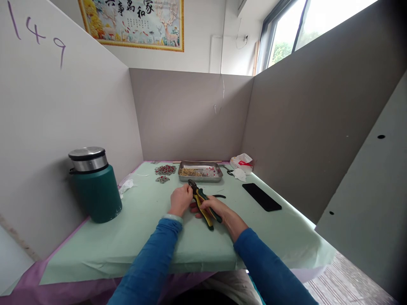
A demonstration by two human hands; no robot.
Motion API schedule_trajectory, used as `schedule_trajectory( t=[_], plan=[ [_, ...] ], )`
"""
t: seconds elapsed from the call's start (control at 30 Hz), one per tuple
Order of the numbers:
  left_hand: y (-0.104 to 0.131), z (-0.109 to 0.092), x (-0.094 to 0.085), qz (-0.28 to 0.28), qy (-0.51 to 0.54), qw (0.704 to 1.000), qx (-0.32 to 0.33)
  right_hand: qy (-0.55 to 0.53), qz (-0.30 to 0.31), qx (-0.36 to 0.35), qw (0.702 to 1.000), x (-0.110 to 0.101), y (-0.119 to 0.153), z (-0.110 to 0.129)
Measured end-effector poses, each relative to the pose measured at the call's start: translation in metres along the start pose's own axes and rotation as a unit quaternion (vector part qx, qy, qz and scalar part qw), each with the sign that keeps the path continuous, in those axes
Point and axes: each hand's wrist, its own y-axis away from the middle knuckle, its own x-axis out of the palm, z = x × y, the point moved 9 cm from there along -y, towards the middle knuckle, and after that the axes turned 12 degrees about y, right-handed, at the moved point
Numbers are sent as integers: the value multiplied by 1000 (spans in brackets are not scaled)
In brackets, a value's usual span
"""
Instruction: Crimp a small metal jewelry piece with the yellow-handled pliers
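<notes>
My right hand (214, 208) is wrapped round the yellow and dark green handles of a pair of pliers (203, 207), whose jaws point away from me. Beside the jaws, my left hand (180, 200) is closed in a pinch; whatever its fingers hold is too small or hidden to name. A dark curved handle (219, 196) lies on the table just behind the pliers, the rest of that tool being covered. Beyond my hands stands a metal tray (201, 179) with small gold pieces and red beads in it.
Two piles of red and silver pieces, a larger pile (165, 170) and a smaller pile (162, 179), lie left of the tray. A green flask (95, 190) stands at left. On the right are a black phone (261, 197), scissors (229, 171), tissue (239, 174) and a plastic bag (241, 162).
</notes>
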Motion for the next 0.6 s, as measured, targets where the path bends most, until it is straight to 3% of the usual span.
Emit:
schedule_trajectory(
  t=[0.6],
  plan=[
    [-9, 4, 13, 47, 117, 992, 6, 14, 10, -29, 999, 5, -2, 2]
  ],
)
